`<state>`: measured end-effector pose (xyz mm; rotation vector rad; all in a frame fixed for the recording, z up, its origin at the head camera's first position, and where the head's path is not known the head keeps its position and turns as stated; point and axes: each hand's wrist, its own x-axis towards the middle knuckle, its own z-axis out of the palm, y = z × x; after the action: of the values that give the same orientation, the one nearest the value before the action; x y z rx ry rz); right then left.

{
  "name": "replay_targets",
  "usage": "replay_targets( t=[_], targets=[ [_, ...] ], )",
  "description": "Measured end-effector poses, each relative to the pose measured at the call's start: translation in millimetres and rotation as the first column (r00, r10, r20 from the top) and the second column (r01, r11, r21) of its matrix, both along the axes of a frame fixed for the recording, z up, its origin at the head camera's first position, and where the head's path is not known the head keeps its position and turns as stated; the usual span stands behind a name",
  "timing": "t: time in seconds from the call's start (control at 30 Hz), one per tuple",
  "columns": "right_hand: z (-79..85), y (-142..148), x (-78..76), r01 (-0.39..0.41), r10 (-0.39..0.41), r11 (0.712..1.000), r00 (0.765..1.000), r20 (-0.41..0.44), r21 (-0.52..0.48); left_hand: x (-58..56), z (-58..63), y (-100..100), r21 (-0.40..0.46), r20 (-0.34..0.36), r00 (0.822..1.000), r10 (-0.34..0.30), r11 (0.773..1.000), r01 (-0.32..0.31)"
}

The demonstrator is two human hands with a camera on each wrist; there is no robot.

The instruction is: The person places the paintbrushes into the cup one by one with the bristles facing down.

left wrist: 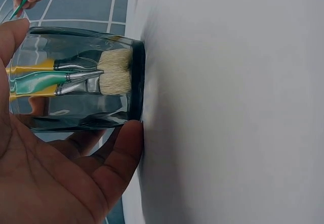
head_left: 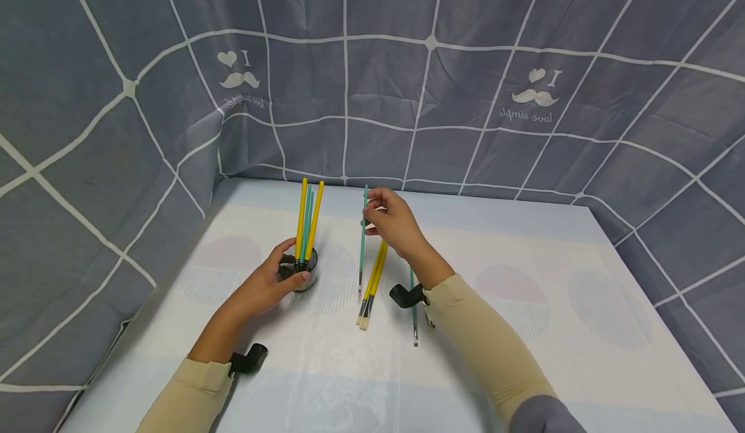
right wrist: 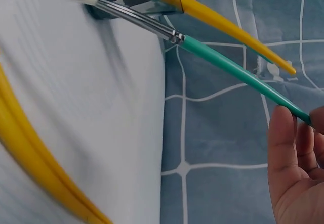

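My left hand (head_left: 262, 289) grips a clear glass (left wrist: 55, 119) that stands on the table, the fingers and thumb curved around it. Inside it, bristles down, are yellow-handled paintbrushes (head_left: 315, 220) and thin green-handled ones (head_left: 306, 226). To the right of the glass and above the table, my right hand (head_left: 397, 225) pinches a green paintbrush (right wrist: 230, 71) near the handle's end, its pale bristles pointing down. Yellow paintbrushes (head_left: 372, 284) with flat bristles lie on the table beneath that hand. Another green paintbrush (head_left: 415, 320) lies beside them, partly hidden by the right wrist.
The white table (head_left: 326, 381) has a pale printed pattern of circles and stripes. Grey curtains (head_left: 384, 84) with a white grid hang behind it and on both sides. A black wrist camera (head_left: 249, 359) sits on the left wrist, another (head_left: 407, 295) on the right.
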<state>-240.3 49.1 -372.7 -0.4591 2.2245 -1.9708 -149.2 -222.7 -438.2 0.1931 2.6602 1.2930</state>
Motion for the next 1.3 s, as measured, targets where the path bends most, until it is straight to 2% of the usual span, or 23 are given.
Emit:
replay_targets(
  t=[0.33, 0.67, 1.0, 1.3],
  targets=[
    [6.5, -23.1, -1.7, 0.017, -0.018, 0.998, 1.000, -0.019, -0.055, -0.7, 1.2, -0.1, -0.007, -0.007, 1.000, 0.006, 1.000, -0.006],
    [15.4, -36.9, -0.7, 0.006, -0.017, 0.993, 0.996, -0.087, -0.120, -0.5, -0.1, 0.3, -0.006, -0.002, 1.000, 0.015, 1.000, -0.015],
    [20.4, -48.8, -2.3, 0.041, -0.065, 0.971, 0.993, -0.097, -0.236, -1.2, 1.1, 1.6, -0.002, 0.019, 1.000, 0.018, 1.000, -0.018],
    [11.4, -59.2, -4.5, 0.034, -0.070, 0.960, 0.990, -0.121, -0.279, -1.0, 0.3, 1.2, 0.000, 0.002, 1.000, 0.016, 1.000, -0.016]
  ],
)
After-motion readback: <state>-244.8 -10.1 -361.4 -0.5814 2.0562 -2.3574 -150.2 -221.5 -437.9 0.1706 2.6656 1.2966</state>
